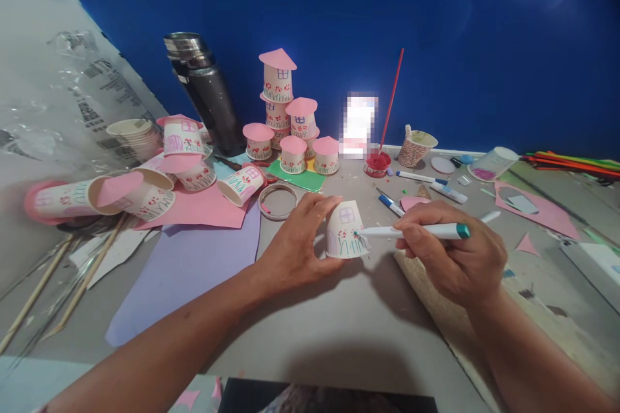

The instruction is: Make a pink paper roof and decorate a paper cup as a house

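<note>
My left hand [300, 239] grips an upside-down white paper cup [345, 232] from its left side, the thumb at the rim and the fingers behind. On the cup are a purple window, a pale purple door, red flowers and green grass strokes. My right hand [453, 255] pinches a white marker [421, 231] with a green end. The marker's tip meets the cup's right side, by the flowers and grass. Beyond the hands stand several decorated paper cups with pink cone roofs [278, 59], some stacked in a tower.
A dark thermos [206, 97] stands at the back left, near more roofed cups [181, 135]. A tape roll [278, 201] lies left of centre. Behind are a red paint pot [376, 164] with a stick and a woven-patterned cup [415, 147]. Purple paper [188, 277] covers the left; blue markers [421, 177] lie right.
</note>
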The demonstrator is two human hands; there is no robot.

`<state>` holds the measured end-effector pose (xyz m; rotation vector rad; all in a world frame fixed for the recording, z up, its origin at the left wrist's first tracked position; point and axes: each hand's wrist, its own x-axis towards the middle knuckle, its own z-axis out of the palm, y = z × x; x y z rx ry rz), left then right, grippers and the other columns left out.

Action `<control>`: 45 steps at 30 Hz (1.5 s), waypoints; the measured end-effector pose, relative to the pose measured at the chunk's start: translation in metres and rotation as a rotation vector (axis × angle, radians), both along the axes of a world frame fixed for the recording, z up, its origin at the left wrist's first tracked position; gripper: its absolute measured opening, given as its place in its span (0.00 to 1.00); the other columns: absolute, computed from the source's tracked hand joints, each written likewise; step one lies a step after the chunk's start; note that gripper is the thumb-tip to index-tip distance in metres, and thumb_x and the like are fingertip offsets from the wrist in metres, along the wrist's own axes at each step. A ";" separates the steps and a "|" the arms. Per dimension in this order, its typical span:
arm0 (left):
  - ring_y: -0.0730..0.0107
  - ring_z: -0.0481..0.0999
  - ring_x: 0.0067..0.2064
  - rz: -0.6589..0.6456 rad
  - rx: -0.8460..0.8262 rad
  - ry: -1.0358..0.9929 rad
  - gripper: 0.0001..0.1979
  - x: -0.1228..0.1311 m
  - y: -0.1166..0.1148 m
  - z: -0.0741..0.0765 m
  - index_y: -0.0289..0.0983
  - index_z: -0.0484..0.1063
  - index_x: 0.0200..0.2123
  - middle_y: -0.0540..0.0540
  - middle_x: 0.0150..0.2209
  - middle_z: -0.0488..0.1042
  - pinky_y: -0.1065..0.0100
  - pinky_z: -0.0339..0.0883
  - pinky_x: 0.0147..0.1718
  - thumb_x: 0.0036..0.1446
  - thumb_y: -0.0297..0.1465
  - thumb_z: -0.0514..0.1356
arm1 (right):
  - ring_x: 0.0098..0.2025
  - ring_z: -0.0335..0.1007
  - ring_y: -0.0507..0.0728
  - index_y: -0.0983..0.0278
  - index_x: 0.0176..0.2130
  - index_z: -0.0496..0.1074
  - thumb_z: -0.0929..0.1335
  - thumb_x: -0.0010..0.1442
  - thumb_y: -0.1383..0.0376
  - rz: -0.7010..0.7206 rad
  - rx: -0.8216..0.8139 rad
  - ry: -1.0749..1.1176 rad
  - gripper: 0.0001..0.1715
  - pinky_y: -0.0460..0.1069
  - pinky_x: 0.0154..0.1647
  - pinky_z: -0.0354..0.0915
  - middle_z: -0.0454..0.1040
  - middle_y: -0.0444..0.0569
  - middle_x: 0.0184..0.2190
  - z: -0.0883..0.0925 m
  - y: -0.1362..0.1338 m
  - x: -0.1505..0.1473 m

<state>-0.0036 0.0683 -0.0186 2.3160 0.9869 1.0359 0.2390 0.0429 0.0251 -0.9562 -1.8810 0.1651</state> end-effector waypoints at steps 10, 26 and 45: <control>0.49 0.70 0.59 0.036 -0.060 0.022 0.41 -0.001 0.000 0.002 0.46 0.61 0.66 0.40 0.56 0.66 0.46 0.70 0.59 0.51 0.34 0.72 | 0.24 0.75 0.55 0.56 0.35 0.77 0.70 0.68 0.67 -0.050 0.040 0.124 0.09 0.51 0.29 0.69 0.78 0.41 0.23 -0.007 0.000 0.003; 0.49 0.69 0.54 0.016 -0.082 0.052 0.41 0.001 -0.002 0.002 0.42 0.65 0.62 0.41 0.51 0.63 0.46 0.70 0.55 0.48 0.41 0.75 | 0.24 0.75 0.52 0.58 0.37 0.74 0.69 0.66 0.71 0.078 0.085 -0.026 0.08 0.46 0.26 0.69 0.80 0.41 0.25 -0.002 -0.002 -0.009; 0.50 0.69 0.53 0.008 -0.073 0.080 0.41 0.001 -0.003 0.002 0.42 0.65 0.62 0.42 0.50 0.64 0.48 0.70 0.54 0.48 0.41 0.76 | 0.23 0.74 0.50 0.60 0.33 0.72 0.66 0.68 0.70 0.094 0.052 -0.126 0.11 0.44 0.26 0.66 0.79 0.41 0.24 0.003 0.001 -0.009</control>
